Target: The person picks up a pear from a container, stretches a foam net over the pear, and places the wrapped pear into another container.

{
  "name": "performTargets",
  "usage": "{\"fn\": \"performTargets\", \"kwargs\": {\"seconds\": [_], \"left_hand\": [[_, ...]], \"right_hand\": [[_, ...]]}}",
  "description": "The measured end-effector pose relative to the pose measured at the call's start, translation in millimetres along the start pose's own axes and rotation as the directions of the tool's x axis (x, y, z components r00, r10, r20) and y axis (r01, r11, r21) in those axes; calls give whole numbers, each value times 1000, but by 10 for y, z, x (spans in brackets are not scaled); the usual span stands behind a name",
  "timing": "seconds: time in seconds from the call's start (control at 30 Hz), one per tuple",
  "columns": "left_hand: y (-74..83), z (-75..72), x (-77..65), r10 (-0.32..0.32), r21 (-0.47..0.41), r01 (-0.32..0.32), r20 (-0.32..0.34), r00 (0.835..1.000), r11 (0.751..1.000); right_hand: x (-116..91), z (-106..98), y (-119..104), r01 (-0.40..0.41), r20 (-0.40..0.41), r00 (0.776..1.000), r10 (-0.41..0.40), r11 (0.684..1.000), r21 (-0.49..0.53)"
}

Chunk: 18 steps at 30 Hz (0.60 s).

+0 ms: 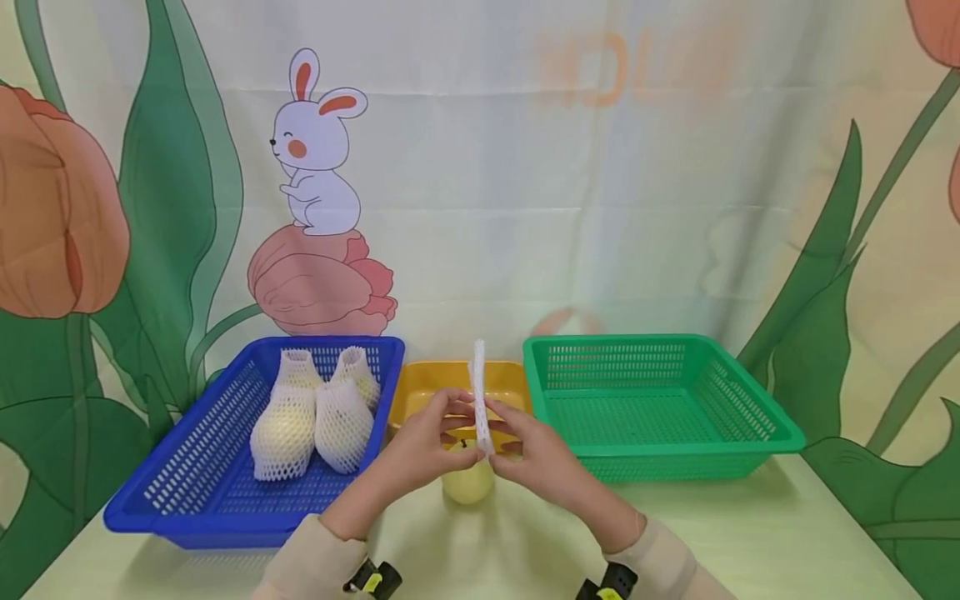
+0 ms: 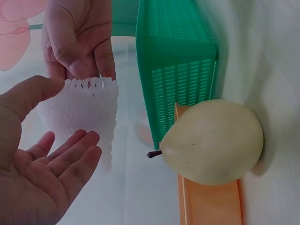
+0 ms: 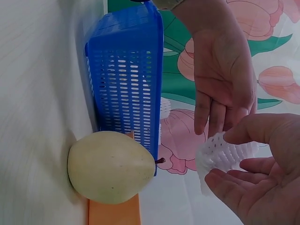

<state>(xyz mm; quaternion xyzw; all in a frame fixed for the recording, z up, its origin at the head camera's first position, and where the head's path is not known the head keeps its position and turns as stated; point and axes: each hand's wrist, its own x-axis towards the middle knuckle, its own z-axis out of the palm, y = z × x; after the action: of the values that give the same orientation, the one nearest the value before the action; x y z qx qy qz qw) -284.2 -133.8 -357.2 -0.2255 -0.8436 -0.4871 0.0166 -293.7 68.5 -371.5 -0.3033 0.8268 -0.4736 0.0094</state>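
A white foam fruit net (image 1: pixel 480 379), flattened and seen edge-on in the head view, is held upright between both hands. My left hand (image 1: pixel 431 437) pinches it from the left, the thumb at the lower rim. From the right, my right hand (image 1: pixel 536 450) pinches the same net, thumb at the rim and fingers spread along its side. Just beneath the hands a pale yellow pear (image 1: pixel 467 485) stands upright on the table, its dark stem up. In the left wrist view the rim of the net (image 2: pixel 91 84) shows small holes.
On the left stands a blue basket (image 1: pixel 247 521) containing several pears in foam nets (image 1: pixel 285 425). A yellow bin (image 1: pixel 420 379) sits behind the hands. To the right is a green basket (image 1: pixel 667 462). A printed curtain (image 1: pixel 465 167) hangs behind the table (image 1: pixel 675 533).
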Motion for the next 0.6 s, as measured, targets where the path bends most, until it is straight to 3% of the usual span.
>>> {"fn": "performTargets", "kwargs": {"seconds": [0.33, 0.6], "left_hand": [[-11, 91, 13, 31, 18, -30, -57, 998, 999], [23, 177, 38, 28, 52, -20, -171, 985, 998]], "right_hand": [[37, 50, 23, 4, -8, 1000, -4, 1000, 1], [48, 69, -13, 18, -22, 1000, -17, 1000, 12]]}}
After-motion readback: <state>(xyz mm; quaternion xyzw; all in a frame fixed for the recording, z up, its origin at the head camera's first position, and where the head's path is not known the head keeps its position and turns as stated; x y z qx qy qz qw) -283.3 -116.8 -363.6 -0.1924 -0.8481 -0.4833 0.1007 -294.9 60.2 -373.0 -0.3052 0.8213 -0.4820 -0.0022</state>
